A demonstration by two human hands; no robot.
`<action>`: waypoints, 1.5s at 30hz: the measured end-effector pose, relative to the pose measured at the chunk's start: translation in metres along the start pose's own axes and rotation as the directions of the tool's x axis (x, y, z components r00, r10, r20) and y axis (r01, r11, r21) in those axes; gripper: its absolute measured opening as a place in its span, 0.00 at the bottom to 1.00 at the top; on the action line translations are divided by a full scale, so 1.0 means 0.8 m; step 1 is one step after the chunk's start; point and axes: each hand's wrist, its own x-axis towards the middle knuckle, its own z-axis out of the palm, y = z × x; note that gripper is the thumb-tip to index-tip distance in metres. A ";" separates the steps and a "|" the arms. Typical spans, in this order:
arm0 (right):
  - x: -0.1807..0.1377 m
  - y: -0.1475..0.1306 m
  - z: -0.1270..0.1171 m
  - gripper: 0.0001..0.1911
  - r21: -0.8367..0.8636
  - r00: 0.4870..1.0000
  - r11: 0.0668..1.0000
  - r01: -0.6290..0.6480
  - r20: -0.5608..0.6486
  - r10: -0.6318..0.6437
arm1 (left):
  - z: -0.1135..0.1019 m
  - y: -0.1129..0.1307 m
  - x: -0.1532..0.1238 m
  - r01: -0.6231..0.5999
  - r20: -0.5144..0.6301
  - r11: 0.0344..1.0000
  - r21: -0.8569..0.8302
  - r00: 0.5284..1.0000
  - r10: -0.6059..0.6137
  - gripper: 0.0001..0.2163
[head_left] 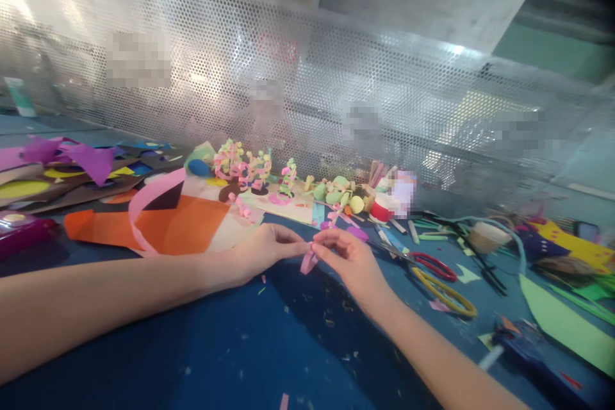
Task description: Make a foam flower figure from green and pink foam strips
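My left hand [269, 246] and my right hand [350, 258] meet at the middle of the view, above the blue tabletop. Between their fingertips is a small pink paper strip [309, 261], its lower part hanging in a bend below the fingers. Both hands pinch it near its top, thumb against forefinger. Just behind them stand several curled paper figures [240, 166] in pink and pale yellow on small round bases. A pair of scissors [439, 278] with one red and one yellow handle lies to the right of my right hand.
Orange paper [182, 224] and a long pink strip [133, 214] lie on the left. A dark blue glue gun [538, 359] rests at the lower right, near green paper [567, 327]. A paper cup [487, 237] stands at right. Perforated metal panel [307, 77] borders the back.
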 end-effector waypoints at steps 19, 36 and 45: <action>-0.001 -0.003 0.001 0.08 0.000 0.998 0.999 0.046 0.049 -0.046 | 0.000 -0.007 0.004 -0.012 -0.031 1.000 -0.014 0.999 0.012 0.16; -0.010 -0.010 0.008 0.04 -0.060 0.999 0.997 0.043 -0.020 -0.044 | -0.003 0.008 -0.007 0.019 -0.020 0.999 -0.028 1.000 -0.019 0.15; -0.008 -0.015 0.010 0.07 0.077 1.000 0.997 0.000 0.004 -0.001 | -0.002 -0.001 -0.002 -0.061 -0.043 0.996 -0.066 0.997 0.059 0.13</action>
